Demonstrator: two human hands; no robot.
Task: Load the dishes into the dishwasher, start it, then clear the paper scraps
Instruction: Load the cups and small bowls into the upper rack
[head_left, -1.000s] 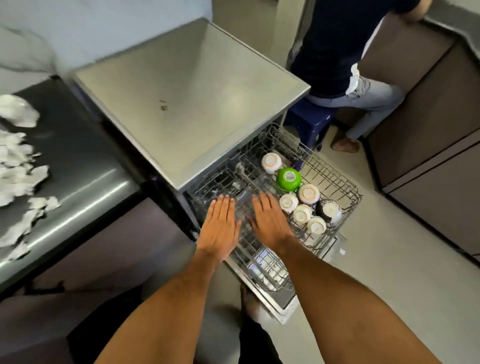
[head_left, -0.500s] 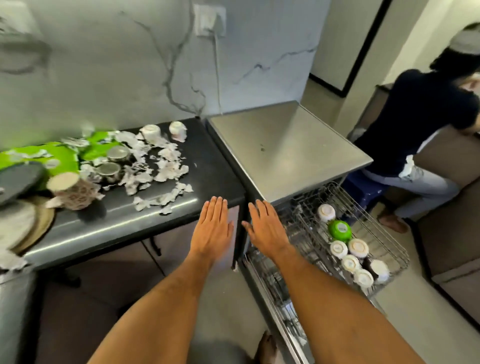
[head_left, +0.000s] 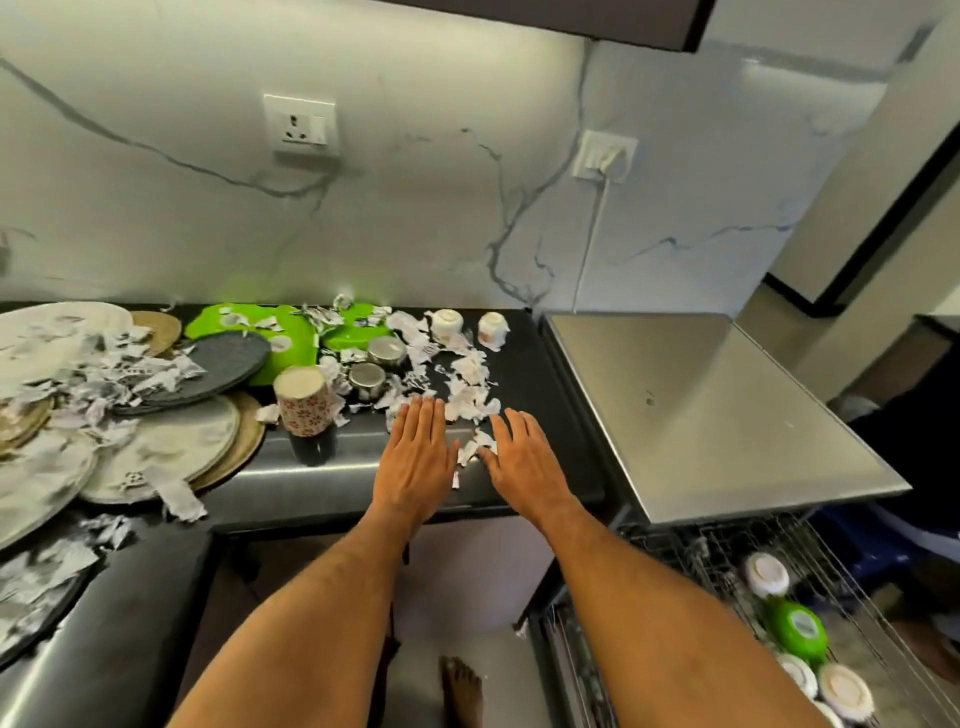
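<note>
Turning from the pulled-out wire dishwasher rack (head_left: 810, 587) of upturned white and green bowls (head_left: 795, 629), you now have both hands over the black counter's front edge (head_left: 322, 499). Your left hand (head_left: 413, 460) and right hand (head_left: 524, 465), fingers straight and empty, flank torn white paper scraps (head_left: 470, 405); plates (head_left: 171, 447) and cups at the counter's left await loading.

Your dishwasher rack (head_left: 810, 597) runs off the right edge; paper scraps (head_left: 104, 374) hide much of the plates (head_left: 171, 447).
</note>
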